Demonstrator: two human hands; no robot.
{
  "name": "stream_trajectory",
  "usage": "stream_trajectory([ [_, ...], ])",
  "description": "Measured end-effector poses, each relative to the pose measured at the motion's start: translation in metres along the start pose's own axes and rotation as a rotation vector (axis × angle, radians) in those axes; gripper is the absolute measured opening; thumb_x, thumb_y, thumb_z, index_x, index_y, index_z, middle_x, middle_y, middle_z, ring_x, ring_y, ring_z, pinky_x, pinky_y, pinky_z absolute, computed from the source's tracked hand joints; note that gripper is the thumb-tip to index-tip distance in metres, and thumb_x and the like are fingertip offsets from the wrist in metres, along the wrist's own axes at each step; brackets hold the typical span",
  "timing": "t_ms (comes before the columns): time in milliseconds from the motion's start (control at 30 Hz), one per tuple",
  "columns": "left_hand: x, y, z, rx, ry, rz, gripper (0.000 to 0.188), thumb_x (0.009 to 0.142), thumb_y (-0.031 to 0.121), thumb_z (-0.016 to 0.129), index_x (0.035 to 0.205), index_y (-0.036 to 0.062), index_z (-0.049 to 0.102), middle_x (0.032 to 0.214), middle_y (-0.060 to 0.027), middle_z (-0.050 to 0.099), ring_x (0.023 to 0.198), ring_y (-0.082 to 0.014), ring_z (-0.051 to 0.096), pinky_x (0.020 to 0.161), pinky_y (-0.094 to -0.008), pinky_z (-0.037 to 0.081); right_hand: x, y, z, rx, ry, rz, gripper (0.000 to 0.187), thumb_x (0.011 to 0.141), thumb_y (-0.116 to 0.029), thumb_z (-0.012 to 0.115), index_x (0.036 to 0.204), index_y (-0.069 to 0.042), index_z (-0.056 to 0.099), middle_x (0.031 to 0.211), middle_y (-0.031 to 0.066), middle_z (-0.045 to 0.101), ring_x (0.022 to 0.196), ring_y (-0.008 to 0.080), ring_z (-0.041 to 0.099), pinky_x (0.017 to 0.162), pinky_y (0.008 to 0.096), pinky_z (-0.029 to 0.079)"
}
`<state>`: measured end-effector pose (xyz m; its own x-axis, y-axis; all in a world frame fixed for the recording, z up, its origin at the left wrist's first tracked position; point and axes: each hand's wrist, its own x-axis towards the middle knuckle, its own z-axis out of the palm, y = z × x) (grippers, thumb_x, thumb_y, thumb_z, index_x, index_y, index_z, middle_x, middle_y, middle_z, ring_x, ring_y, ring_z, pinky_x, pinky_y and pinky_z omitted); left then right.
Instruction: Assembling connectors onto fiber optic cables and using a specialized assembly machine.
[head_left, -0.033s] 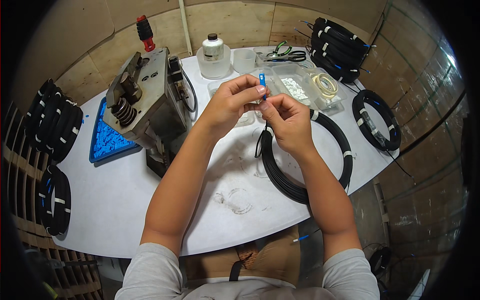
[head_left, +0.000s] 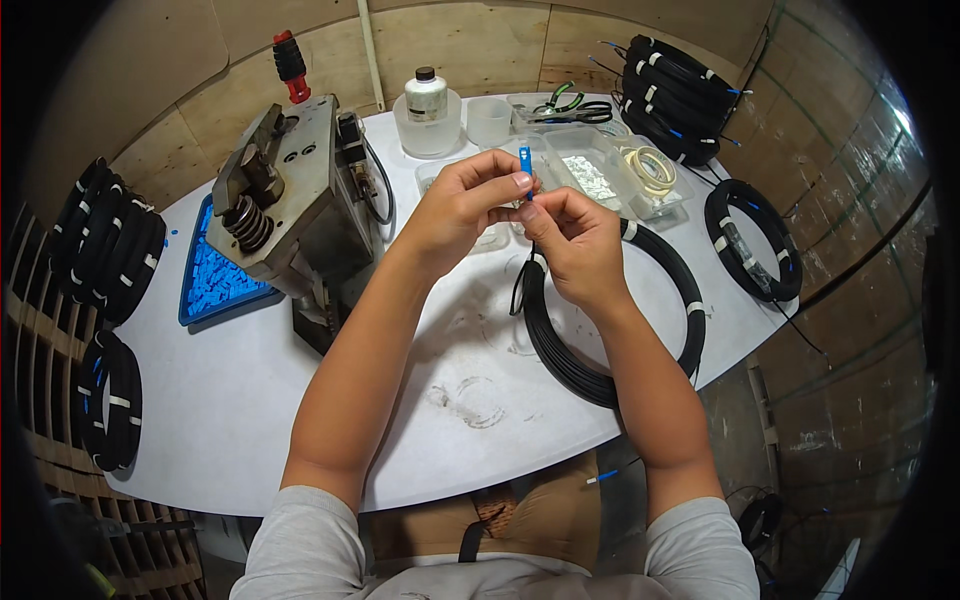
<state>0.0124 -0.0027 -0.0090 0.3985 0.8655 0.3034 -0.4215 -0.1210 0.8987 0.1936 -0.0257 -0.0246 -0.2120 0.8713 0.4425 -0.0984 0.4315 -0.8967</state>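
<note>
Between the fingertips of both hands stands a small blue cable connector, held upright above the table. My left hand is closed, pinching the connector between thumb and forefinger. Just below, my right hand is closed too, its thumb and finger at the connector's lower end. A coil of black cable with white ties lies on the table under my right hand and forearm. A thin black cable loop hangs beneath the hands; where it meets the connector is hidden by my fingers.
A metal press with a red-and-black handle stands left, beside a blue tray of small blue parts. Clear plastic boxes, a white bottle and scissors sit at the back. More black cable coils stand around the edges.
</note>
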Motion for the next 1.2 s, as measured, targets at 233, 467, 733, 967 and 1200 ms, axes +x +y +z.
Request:
stream_trajectory([
  [233, 0.0010, -0.0006, -0.0019, -0.035, -0.023, 0.005, 0.017, 0.100, 0.017, 0.064, 0.110, 0.0029, 0.065, 0.109, -0.0071, 0.068, 0.102, -0.0157, 0.063, 0.092, -0.0345, 0.051, 0.0002, 0.0003, -0.0013, -0.021, 0.003, -0.001, 0.014, 0.097, -0.016, 0.075, 0.094, -0.002, 0.071, 0.083, -0.0002, 0.071, 0.073, 0.0031, 0.059, 0.067, 0.0214, 0.047],
  [467, 0.0014, -0.0012, -0.0019, -0.033, -0.025, -0.016, 0.017, 0.101, 0.017, 0.063, 0.111, 0.0030, 0.065, 0.108, -0.0069, 0.068, 0.101, -0.0158, 0.064, 0.092, -0.0353, 0.052, -0.0002, -0.0002, -0.0005, -0.016, 0.025, -0.012, 0.013, 0.097, -0.015, 0.075, 0.094, -0.002, 0.072, 0.083, 0.0005, 0.072, 0.073, 0.0036, 0.060, 0.067, 0.0214, 0.048],
  [733, -0.0006, 0.0010, -0.0006, 0.069, -0.011, -0.049, 0.017, 0.099, 0.017, 0.065, 0.110, 0.0042, 0.066, 0.107, -0.0049, 0.068, 0.100, -0.0142, 0.062, 0.092, -0.0328, 0.051, 0.0004, 0.0020, 0.0010, -0.028, 0.039, -0.027, 0.014, 0.096, -0.014, 0.076, 0.092, -0.002, 0.071, 0.080, -0.0003, 0.071, 0.071, 0.0034, 0.058, 0.066, 0.0217, 0.048],
  [967, 0.0001, 0.0007, 0.0037, 0.023, 0.008, -0.017, 0.019, 0.099, 0.019, 0.066, 0.111, 0.0047, 0.066, 0.107, -0.0039, 0.067, 0.101, -0.0135, 0.062, 0.091, -0.0325, 0.049, -0.0002, 0.0019, 0.0007, -0.041, 0.062, -0.037, 0.013, 0.094, -0.011, 0.076, 0.088, -0.002, 0.070, 0.078, -0.0011, 0.069, 0.070, 0.0032, 0.056, 0.065, 0.0218, 0.047],
  [1200, -0.0008, 0.0008, 0.0009, 0.009, 0.040, 0.004, 0.021, 0.100, 0.019, 0.065, 0.114, 0.0045, 0.066, 0.108, -0.0043, 0.068, 0.102, -0.0138, 0.063, 0.090, -0.0328, 0.050, 0.0002, 0.0059, 0.0033, -0.034, 0.054, -0.056, 0.010, 0.094, -0.009, 0.077, 0.091, -0.001, 0.072, 0.079, -0.0009, 0.069, 0.071, 0.0031, 0.057, 0.066, 0.0220, 0.048],
])
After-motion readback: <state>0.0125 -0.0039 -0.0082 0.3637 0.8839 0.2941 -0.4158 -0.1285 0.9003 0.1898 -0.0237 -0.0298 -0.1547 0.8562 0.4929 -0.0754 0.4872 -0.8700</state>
